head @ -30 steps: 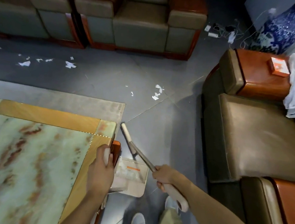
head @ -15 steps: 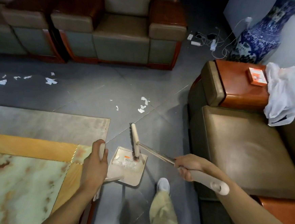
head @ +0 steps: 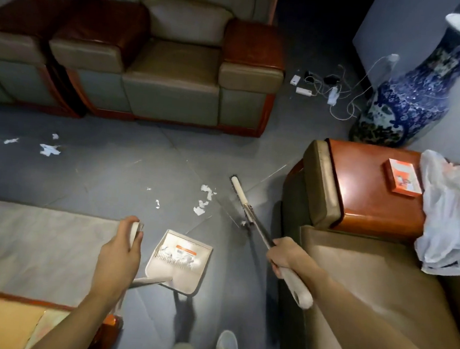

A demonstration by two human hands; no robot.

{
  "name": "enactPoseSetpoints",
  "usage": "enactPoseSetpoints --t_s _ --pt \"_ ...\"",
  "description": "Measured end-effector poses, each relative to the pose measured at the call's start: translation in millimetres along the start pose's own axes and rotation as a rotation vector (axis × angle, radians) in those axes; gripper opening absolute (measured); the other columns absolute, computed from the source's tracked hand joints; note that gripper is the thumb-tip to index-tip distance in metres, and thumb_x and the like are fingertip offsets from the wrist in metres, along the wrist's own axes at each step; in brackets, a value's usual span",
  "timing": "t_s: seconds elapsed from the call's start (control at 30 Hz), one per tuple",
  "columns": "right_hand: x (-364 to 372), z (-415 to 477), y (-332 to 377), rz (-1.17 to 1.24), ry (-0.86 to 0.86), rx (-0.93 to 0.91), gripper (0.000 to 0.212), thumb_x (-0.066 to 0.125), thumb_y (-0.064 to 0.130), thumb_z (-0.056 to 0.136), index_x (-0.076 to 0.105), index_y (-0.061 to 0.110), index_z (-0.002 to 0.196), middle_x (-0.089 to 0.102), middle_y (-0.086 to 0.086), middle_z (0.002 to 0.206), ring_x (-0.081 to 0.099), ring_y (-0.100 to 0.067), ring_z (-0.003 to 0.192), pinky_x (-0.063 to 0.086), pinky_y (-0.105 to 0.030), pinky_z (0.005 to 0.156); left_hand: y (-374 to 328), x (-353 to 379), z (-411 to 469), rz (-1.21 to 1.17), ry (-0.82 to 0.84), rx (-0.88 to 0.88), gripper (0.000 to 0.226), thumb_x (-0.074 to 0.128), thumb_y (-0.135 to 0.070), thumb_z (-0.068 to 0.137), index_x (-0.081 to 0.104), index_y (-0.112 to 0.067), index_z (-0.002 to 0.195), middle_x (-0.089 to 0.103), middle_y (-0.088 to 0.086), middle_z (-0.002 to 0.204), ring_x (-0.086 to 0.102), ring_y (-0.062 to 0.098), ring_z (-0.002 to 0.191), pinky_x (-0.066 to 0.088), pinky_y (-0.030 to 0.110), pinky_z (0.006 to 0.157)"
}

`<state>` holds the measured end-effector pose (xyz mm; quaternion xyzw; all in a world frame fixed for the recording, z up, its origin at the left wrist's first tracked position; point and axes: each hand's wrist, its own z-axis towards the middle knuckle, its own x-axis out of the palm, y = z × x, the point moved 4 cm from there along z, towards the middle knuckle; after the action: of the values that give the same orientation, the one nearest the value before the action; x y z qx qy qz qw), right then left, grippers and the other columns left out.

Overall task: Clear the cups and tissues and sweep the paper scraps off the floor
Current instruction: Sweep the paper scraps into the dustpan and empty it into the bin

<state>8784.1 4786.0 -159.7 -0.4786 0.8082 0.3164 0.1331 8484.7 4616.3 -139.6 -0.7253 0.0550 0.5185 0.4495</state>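
Observation:
My left hand (head: 119, 251) grips the upright handle of a white dustpan (head: 179, 261), whose tray sits on the grey floor with paper scraps and an orange-labelled piece inside. My right hand (head: 286, 254) grips the broom (head: 239, 195) by its handle; the white broom head is out on the floor ahead, just right of a small cluster of white paper scraps (head: 204, 200). More paper scraps (head: 49, 149) lie further left on the floor, in front of the sofa.
A grey-green sofa (head: 171, 67) lines the far side. An armchair (head: 380, 282) with a wooden armrest holding an orange box (head: 402, 177) and a white plastic bag (head: 451, 213) stands right. A blue vase (head: 411, 92) and cables (head: 331, 91) are far right. A rug (head: 39, 242) and table corner (head: 5, 322) are left.
The broom head has left the dustpan and swung forward and right onto the floor beside the scraps. I have stepped forward; the table has slid toward the lower left. The left hand still holds the dustpan handle.

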Motion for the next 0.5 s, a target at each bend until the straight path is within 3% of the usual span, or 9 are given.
enactPoseSetpoints --t_s 0.13,0.27,0.37,0.5 --pt "-26.1 48.0 11.6 -0.068 -0.022 0.066 0.015 0.046 0.008 0.092 0.056 0.004 0.103 0.06 -0.007 0.066 0.059 -0.018 0.055 0.052 -0.029 0.056 -15.8 13.4 38.1 0.001 0.039 -0.026 0.022 0.043 -0.031 0.097 0.034 -0.038 0.116 0.06 0.01 0.077 0.058 0.024 0.058 0.053 0.036 0.06" --pt "-24.0 88.3 29.4 -0.167 0.01 0.077 0.017 0.046 0.009 0.091 0.059 0.006 0.081 0.058 -0.002 0.067 0.058 -0.016 0.065 0.044 -0.023 0.055 -30.0 31.1 79.5 0.011 0.077 -0.013 0.022 0.043 -0.029 0.098 0.037 -0.035 0.118 0.06 0.01 0.082 0.057 0.028 0.064 0.049 0.035 0.063" --pt "-3.4 104.5 48.7 -0.042 0.116 0.02 0.016 0.052 0.002 0.087 0.057 0.003 0.072 0.056 -0.003 0.062 0.057 -0.007 0.053 0.045 -0.017 0.047 -37.2 36.2 106.1 0.024 0.096 -0.007 0.019 0.043 -0.028 0.098 0.04 -0.031 0.117 0.059 0.011 0.078 0.054 0.029 0.064 0.041 0.033 0.062" --pt "11.5 108.3 74.7 -0.001 0.211 0.0 0.02 0.056 0.007 0.084 0.06 0.008 0.065 0.058 0.001 0.051 0.057 -0.004 0.042 0.043 -0.012 0.042 -33.5 35.3 126.3 -0.007 0.097 -0.068 0.019 0.041 -0.031 0.098 0.037 -0.037 0.116 0.059 0.011 0.081 0.056 0.028 0.065 0.048 0.037 0.063"
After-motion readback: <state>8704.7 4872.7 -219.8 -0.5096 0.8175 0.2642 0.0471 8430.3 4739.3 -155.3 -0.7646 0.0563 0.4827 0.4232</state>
